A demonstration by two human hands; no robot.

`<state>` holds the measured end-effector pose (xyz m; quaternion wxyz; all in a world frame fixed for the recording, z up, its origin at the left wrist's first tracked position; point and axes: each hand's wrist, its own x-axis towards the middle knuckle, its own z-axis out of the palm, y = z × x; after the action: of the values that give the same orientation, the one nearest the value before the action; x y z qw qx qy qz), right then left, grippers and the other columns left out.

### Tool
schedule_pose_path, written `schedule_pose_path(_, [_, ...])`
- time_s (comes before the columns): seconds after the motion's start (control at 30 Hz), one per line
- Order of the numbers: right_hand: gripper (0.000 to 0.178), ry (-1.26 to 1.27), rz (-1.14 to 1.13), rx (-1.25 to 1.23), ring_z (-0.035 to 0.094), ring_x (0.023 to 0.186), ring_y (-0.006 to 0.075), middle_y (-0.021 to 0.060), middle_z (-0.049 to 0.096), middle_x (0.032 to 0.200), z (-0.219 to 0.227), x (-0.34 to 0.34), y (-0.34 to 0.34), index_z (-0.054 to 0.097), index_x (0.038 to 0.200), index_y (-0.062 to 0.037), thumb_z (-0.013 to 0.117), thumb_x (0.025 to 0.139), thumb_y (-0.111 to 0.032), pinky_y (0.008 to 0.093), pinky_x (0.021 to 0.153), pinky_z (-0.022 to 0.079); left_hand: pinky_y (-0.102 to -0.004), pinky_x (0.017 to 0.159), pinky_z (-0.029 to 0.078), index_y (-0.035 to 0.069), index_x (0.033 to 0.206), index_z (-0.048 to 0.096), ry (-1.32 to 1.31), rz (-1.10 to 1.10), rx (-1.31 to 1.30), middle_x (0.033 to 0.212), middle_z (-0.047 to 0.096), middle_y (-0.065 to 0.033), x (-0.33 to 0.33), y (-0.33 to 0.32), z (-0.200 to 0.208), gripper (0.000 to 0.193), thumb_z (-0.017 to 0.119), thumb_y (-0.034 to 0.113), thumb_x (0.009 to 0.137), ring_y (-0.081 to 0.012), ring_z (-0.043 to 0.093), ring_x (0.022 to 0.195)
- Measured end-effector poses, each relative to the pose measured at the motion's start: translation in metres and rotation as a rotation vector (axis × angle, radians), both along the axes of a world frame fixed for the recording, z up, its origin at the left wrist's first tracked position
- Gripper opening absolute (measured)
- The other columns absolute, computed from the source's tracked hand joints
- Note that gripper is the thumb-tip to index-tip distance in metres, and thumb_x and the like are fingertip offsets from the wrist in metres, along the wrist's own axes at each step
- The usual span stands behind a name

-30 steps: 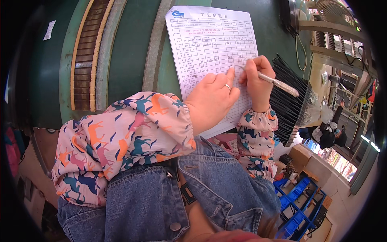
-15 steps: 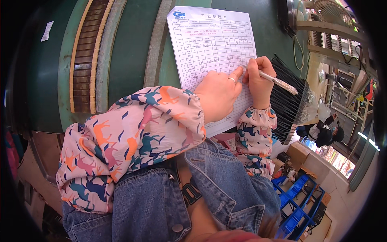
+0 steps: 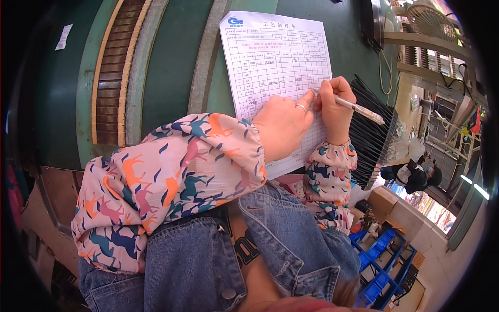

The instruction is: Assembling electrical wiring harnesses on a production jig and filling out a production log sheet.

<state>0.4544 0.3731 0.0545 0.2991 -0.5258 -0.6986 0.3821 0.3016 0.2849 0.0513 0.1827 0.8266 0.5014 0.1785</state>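
A printed form sheet [image 3: 249, 62] with a table grid and handwritten entries lies on the green work surface. My left hand [image 3: 285, 125] rests on its lower half, index finger stretched out over the grid; the other fingers are partly hidden beneath the hand. My right hand [image 3: 337, 106] is closed round a pale pen [image 3: 361, 109], its back end slanting out to the right. The pen's tip meets the sheet's right part, close beside my left fingertip. A bundle of black cables [image 3: 366, 122] lies just right of my right hand.
At the left, a brown ribbed track [image 3: 110, 88] runs between pale edges on the green surface [image 3: 169, 73]. A small white paper slip [image 3: 63, 37] lies farther left. To the right stand a fan [image 3: 430, 20] and, lower down, a blue rack [image 3: 382, 265].
The view has shifted slightly, so the sheet sits a little lower and to the right. Both hands keep nearly the same pose, the pen still at the sheet.
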Motion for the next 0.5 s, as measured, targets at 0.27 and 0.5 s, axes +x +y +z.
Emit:
schedule_pose_path(0.27, [0.020, -0.013, -0.029, 0.029, 0.048, 0.043, 0.0044, 0.0004, 0.053, 0.053, 0.0007, -0.0031, 0.0000, 0.051, 0.072, -0.0020, 0.059, 0.089, -0.009, 0.0206, 0.039, 0.037, -0.0340, 0.064, 0.048, 0.003, 0.092, 0.060, -0.018, 0.009, 0.014, 0.138, 0.046, -0.0213, -0.0009, 0.0009, -0.0002, 0.029, 0.065, 0.024, 0.073, -0.0216, 0.064, 0.075])
schedule_pose_path(0.5, [0.021, 0.020, -0.051, 0.021, 0.048, 0.042, 0.0050, 0.0011, 0.053, 0.053, 0.0018, -0.0020, -0.0026, 0.050, 0.070, -0.0025, 0.058, 0.089, -0.009, 0.0205, 0.039, 0.037, -0.0336, 0.064, 0.048, 0.003, 0.091, 0.061, -0.038, 0.015, 0.024, 0.138, 0.046, -0.0213, 0.0018, -0.0009, -0.0026, 0.027, 0.065, 0.023, 0.072, -0.0217, 0.064, 0.074])
